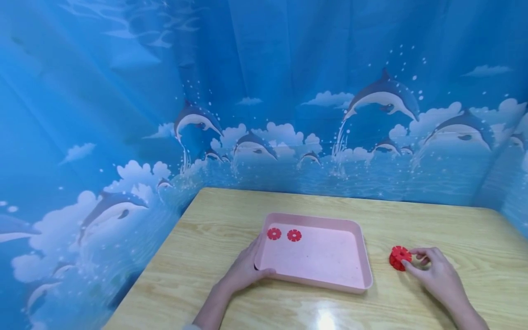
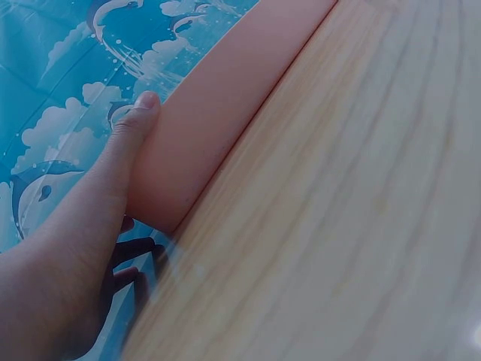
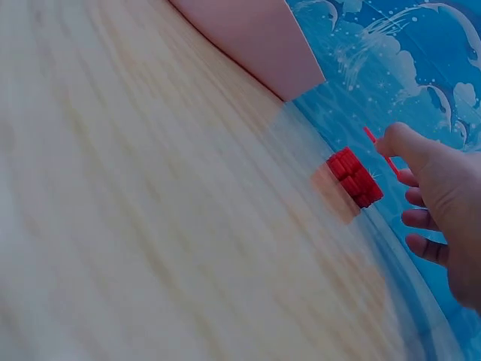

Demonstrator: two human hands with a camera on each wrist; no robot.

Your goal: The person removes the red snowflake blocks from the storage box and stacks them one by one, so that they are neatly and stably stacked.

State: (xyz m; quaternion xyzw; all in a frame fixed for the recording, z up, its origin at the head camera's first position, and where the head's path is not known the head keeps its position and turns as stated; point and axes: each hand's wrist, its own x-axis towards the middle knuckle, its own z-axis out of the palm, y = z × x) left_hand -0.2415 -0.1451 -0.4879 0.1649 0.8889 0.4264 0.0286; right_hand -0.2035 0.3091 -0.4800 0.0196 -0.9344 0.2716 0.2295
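Observation:
A shallow pink tray [image 1: 317,283] lies on the table, with two red notched discs, one [image 1: 274,233] beside the other [image 1: 294,235], flat in its far left part. My left hand [image 1: 244,268] holds the tray's near left corner, thumb along the front wall [image 2: 210,113] and fingers at the left side, partly hidden. Right of the tray stands a short stack of red discs [image 3: 355,178]. Just above that stack, my right hand [image 1: 437,272] pinches a single red notched disc [image 3: 382,150] between thumb and forefinger; the other fingers are loosely bent.
The wood-grain table [image 1: 231,206] extends around the tray on all sides. Behind it and along the left hangs a blue curtain [image 1: 264,114] printed with dolphins and clouds. Light glares on the table's near part.

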